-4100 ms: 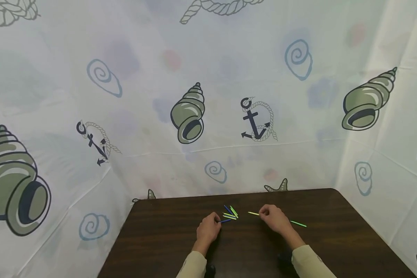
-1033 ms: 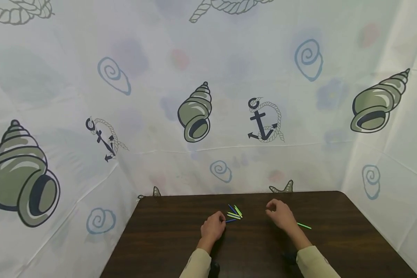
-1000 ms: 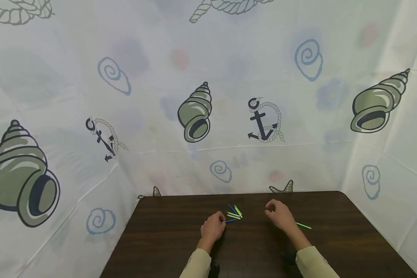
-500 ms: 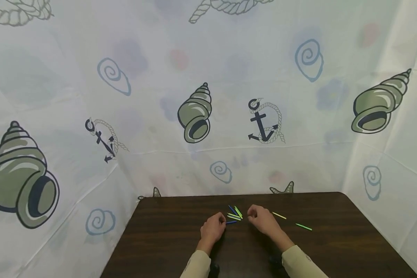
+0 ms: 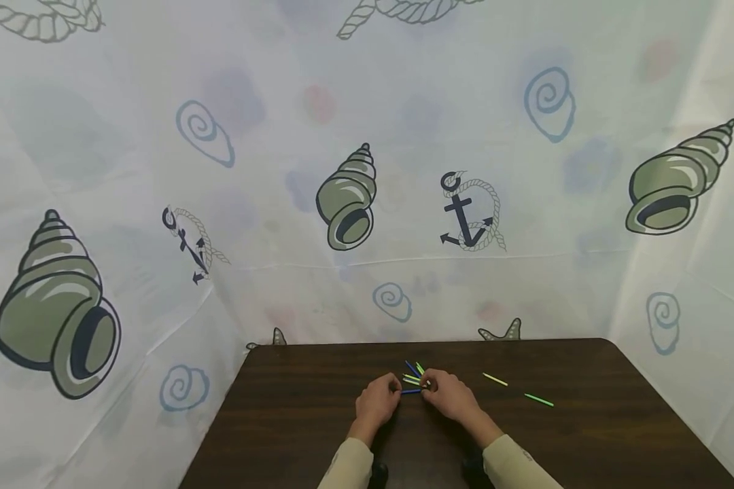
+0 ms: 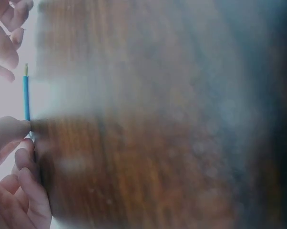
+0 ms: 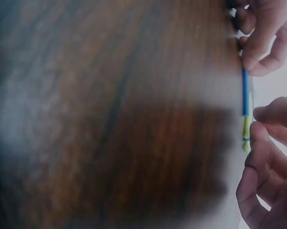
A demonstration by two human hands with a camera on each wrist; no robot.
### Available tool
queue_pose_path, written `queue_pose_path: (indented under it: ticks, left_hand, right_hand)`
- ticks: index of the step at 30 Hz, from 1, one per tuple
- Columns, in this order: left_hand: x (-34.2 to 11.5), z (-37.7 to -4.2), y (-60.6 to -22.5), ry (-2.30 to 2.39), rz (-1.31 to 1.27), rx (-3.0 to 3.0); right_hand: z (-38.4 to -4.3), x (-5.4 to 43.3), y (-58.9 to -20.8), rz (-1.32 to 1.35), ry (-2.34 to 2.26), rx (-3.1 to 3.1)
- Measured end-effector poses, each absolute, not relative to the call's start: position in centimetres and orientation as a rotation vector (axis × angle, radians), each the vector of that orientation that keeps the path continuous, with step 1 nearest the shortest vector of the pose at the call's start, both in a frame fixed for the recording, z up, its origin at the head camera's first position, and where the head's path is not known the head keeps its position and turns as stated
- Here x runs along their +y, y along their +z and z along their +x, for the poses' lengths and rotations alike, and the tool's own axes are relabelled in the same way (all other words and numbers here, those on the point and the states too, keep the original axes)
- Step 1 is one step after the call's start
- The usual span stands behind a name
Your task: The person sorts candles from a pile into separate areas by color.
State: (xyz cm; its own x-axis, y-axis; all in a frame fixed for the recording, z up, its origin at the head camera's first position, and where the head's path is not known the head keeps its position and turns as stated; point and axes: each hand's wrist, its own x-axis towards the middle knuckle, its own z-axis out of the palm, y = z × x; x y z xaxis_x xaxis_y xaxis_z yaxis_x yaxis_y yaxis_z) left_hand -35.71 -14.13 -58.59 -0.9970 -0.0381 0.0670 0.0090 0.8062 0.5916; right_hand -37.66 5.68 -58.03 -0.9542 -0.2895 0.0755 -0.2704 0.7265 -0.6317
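In the head view my left hand [image 5: 378,399] pinches the left end of a thin blue stick [image 5: 411,391] low over the table. The left wrist view shows the blue stick [image 6: 25,98] reaching out from thumb and fingertip. My right hand [image 5: 454,396] is at the stick's other end, beside a small fan of blue, yellow and green sticks [image 5: 412,377]. In the right wrist view its thumb and index finger stand slightly apart, close to a yellow-green stick [image 7: 246,132]. Whether they touch it is hard to see.
A yellow stick [image 5: 495,379] and a green stick [image 5: 539,400] lie apart, right of my right hand on the dark wooden table [image 5: 587,448]. A white cloth [image 5: 269,292] printed with shells and anchors hangs behind the table and at its sides.
My right hand held the yellow stick earlier; that stick now lies on the table. The right hand has moved left to the fanned sticks. My left hand keeps its pinch on the blue stick.
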Motion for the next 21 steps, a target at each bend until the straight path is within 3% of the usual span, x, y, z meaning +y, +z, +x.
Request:
queue_pose_path:
  ticks: [21]
  left_hand:
    - [-13.7, -37.3, -58.8, -0.966, 0.042, -2.911]
  right_hand:
    - [-40.5, 5.3, -59.0, -0.504, -1.002, 2.876]
